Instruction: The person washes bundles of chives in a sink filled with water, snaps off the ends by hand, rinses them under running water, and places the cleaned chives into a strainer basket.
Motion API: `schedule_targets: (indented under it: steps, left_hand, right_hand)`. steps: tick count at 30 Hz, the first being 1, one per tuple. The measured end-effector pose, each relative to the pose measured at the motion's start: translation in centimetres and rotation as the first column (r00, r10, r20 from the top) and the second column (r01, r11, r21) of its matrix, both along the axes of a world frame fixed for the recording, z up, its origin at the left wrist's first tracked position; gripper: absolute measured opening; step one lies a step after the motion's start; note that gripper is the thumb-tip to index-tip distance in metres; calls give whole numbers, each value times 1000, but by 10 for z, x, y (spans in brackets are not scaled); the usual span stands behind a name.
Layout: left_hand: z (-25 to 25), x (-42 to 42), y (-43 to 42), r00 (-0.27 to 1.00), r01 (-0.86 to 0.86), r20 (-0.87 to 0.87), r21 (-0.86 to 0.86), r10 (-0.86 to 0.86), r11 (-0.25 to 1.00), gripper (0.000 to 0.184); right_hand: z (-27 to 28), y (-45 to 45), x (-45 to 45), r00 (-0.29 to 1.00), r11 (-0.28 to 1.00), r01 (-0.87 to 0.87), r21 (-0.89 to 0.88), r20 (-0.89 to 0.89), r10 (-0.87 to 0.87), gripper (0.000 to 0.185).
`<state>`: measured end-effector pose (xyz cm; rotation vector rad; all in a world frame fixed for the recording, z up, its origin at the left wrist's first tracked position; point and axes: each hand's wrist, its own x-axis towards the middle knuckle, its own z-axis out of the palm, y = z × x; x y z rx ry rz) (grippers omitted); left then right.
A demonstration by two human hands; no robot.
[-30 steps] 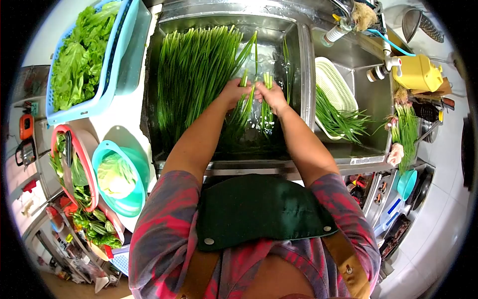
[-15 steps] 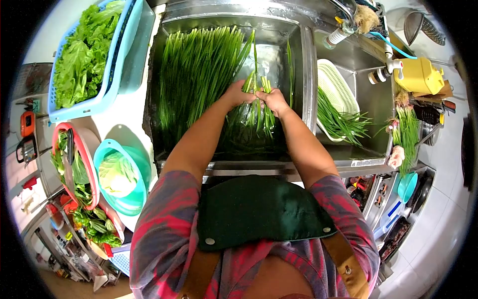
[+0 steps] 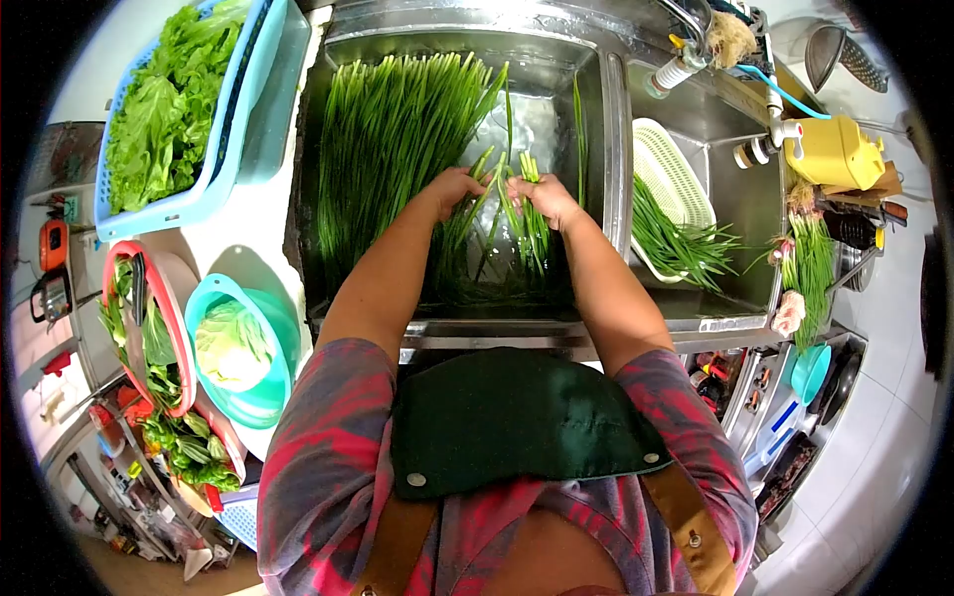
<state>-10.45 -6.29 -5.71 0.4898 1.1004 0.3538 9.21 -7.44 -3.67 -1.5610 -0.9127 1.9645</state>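
Observation:
Long green garlic chives (image 3: 393,159) lie in a thick row along the left side of the water-filled steel sink basin (image 3: 447,42). Over the middle of that basin, my left hand (image 3: 457,189) is closed around a few chive stalks, right beside the row. My right hand (image 3: 550,201) pinches a small bunch of chives (image 3: 535,236), pale ends up and leaves trailing down into the water. Loose stalks hang between the two hands. One separate strand (image 3: 580,139) leans at the basin's right wall.
In the right basin (image 3: 740,189), a white-green basket (image 3: 651,139) holds more chives. Left of the sink are a blue crate (image 3: 164,223) of lettuce, a teal colander (image 3: 283,372) with cabbage and a red-rimmed basket (image 3: 184,343). A yellow container (image 3: 833,151) stands at right.
My hands have drawn apart, the left one shifting left toward the chive row. Stalks that were bunched between them are now more spread out. My right hand keeps its bunch.

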Motion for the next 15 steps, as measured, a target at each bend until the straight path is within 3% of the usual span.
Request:
schedule_targets:
  steps: [1,3,5,9,11,12,15]
  left_hand:
    - [5,0,-1,1000,-23,15,-29,23,999,28]
    - [6,-1,-2,999,-32,31,-25,32,999,29]
    - [-2,0,-2,999,-6,36,41,5,999,28]
    - [12,-1,-2,1000,21,-4,95,-21,995,22]
    - [4,-2,-3,999,32,6,108,-33,994,19]
    - [3,-2,-5,999,-33,-4,128,34,991,19]
    - [-4,8,-10,975,-218,-8,201,224,955,20]
  right_hand:
    - [2,1,-1,999,998,-51,40,18,50,12]
    - [-4,7,1,982,987,57,148,168,-82,19]
    - [24,21,0,809,950,-31,311,566,-158,20]
    - [56,62,12,666,816,18,577,602,-441,21]
    - [61,85,27,774,840,136,525,473,-421,23]
    - [89,81,19,791,872,171,459,464,-399,23]
    - [69,79,21,503,837,-267,477,810,-301,19]
